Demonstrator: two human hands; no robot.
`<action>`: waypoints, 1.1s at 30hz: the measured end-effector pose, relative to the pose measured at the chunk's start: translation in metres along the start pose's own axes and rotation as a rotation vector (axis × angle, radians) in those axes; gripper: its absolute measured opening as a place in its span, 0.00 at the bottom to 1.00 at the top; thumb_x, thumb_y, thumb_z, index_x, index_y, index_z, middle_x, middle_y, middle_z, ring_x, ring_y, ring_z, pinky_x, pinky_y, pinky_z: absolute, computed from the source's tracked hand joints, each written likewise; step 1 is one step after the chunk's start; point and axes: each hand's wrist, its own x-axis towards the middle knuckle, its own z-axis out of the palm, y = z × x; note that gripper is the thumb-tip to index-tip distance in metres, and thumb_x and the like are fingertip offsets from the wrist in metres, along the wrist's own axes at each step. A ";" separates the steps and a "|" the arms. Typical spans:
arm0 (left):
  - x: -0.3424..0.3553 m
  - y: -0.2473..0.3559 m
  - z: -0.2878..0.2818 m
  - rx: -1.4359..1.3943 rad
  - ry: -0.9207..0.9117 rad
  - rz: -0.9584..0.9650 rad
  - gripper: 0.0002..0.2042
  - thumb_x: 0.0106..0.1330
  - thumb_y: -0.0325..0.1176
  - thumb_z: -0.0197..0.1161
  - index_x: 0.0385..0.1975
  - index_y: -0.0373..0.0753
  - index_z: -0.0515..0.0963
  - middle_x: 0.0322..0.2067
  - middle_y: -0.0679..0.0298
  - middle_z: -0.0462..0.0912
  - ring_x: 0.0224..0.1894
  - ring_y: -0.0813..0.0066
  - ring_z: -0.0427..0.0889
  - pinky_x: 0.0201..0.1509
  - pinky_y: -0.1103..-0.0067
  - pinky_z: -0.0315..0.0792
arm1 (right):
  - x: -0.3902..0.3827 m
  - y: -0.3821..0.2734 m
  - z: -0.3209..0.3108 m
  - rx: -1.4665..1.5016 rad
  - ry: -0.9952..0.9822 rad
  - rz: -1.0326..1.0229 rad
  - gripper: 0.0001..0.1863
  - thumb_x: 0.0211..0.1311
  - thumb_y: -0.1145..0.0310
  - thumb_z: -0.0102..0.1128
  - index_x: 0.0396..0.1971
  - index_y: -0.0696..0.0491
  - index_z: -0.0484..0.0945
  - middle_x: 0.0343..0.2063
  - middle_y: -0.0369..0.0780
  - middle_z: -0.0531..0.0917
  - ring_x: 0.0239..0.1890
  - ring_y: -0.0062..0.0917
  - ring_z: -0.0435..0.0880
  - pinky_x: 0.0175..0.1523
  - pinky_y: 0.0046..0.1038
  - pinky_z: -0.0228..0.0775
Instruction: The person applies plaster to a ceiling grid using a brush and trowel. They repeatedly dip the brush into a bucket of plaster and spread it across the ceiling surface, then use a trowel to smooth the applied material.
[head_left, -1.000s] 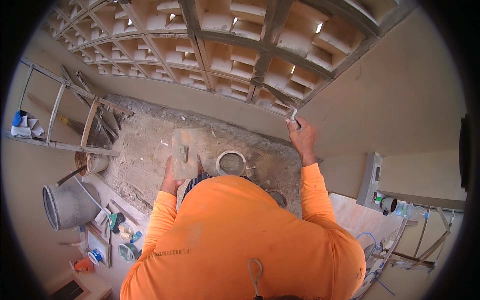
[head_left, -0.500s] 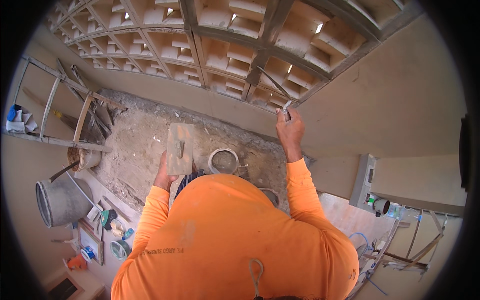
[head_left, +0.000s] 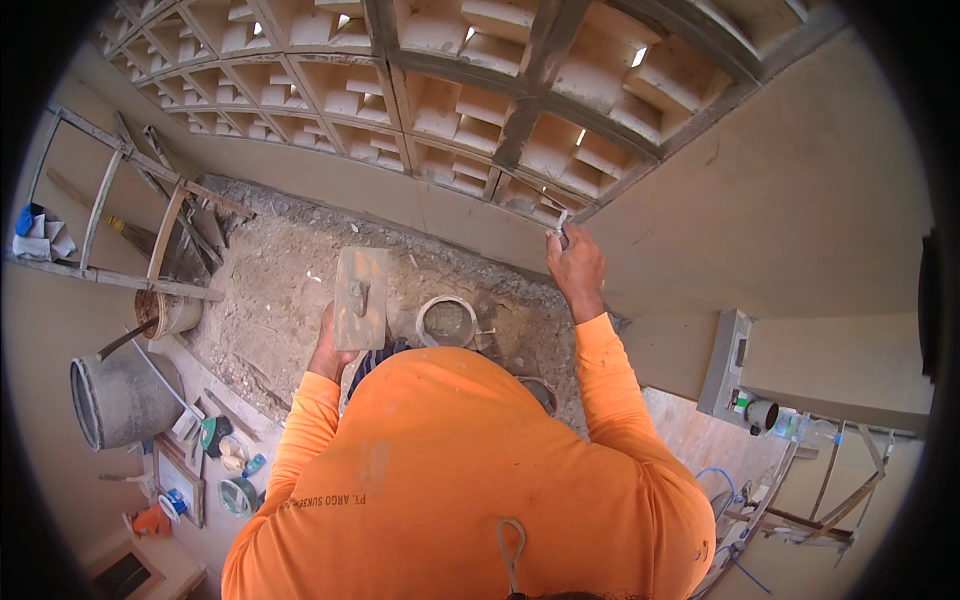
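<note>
The plastered wall (head_left: 800, 200) fills the space ahead of me and to my right, and I place everything else from it. Along its top runs the grid of hollow blocks (head_left: 420, 90); at its foot lies the sandy floor (head_left: 270, 290).

My right hand (head_left: 575, 265) is up against the wall, just where the plaster meets the bottom row of blocks, fingers curled tight around a small pale tool (head_left: 560, 222) whose tip touches that seam. What the tool is I cannot make out.

My left hand (head_left: 328, 350) is well away from the wall, low and out over the floor, clamped on the flat grey board (head_left: 360, 297). The board lies level, its long axis pointing toward the wall, with a handle on top. So the right hand is the one at the wall; the board sits down and to its left.

Between the two, farther from the wall, stands the round bucket (head_left: 447, 322) of grey mix.
</note>
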 end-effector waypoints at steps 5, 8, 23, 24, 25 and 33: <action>-0.002 -0.004 -0.003 -0.013 -0.029 0.022 0.16 0.74 0.44 0.54 0.51 0.41 0.77 0.42 0.63 0.83 0.40 0.66 0.85 0.42 0.70 0.82 | 0.005 -0.001 -0.005 -0.024 0.028 -0.004 0.15 0.60 0.61 0.66 0.42 0.54 0.83 0.42 0.47 0.84 0.45 0.46 0.84 0.47 0.42 0.77; -0.003 -0.004 -0.005 -0.023 -0.018 -0.011 0.15 0.74 0.43 0.54 0.51 0.40 0.77 0.42 0.62 0.83 0.41 0.66 0.85 0.42 0.70 0.82 | 0.008 -0.001 -0.012 0.003 0.038 0.041 0.15 0.61 0.60 0.65 0.41 0.54 0.83 0.41 0.47 0.85 0.45 0.47 0.84 0.47 0.43 0.77; -0.005 -0.002 -0.006 -0.045 -0.038 0.013 0.14 0.75 0.42 0.52 0.52 0.42 0.76 0.42 0.63 0.83 0.41 0.67 0.84 0.42 0.70 0.81 | 0.001 0.006 -0.012 0.067 0.066 -0.050 0.14 0.60 0.59 0.66 0.36 0.55 0.82 0.36 0.48 0.84 0.41 0.49 0.83 0.44 0.45 0.75; -0.006 -0.002 -0.006 -0.065 -0.040 0.008 0.14 0.75 0.42 0.52 0.52 0.42 0.76 0.42 0.63 0.83 0.42 0.67 0.84 0.43 0.70 0.81 | 0.002 0.005 -0.007 0.041 0.043 -0.063 0.14 0.60 0.60 0.66 0.36 0.55 0.82 0.36 0.48 0.84 0.41 0.48 0.83 0.44 0.45 0.75; -0.007 -0.002 -0.004 -0.078 -0.046 0.005 0.14 0.75 0.42 0.52 0.52 0.42 0.76 0.42 0.63 0.83 0.42 0.67 0.84 0.43 0.70 0.81 | 0.005 0.003 -0.001 0.014 0.025 -0.057 0.14 0.60 0.60 0.66 0.37 0.55 0.82 0.36 0.47 0.83 0.41 0.48 0.83 0.44 0.45 0.75; -0.001 0.008 -0.005 -0.021 0.013 0.035 0.14 0.75 0.41 0.51 0.51 0.41 0.76 0.44 0.61 0.83 0.44 0.66 0.84 0.45 0.70 0.82 | 0.008 -0.002 -0.007 0.081 0.156 -0.008 0.12 0.61 0.60 0.65 0.36 0.54 0.81 0.36 0.46 0.83 0.39 0.48 0.83 0.43 0.46 0.76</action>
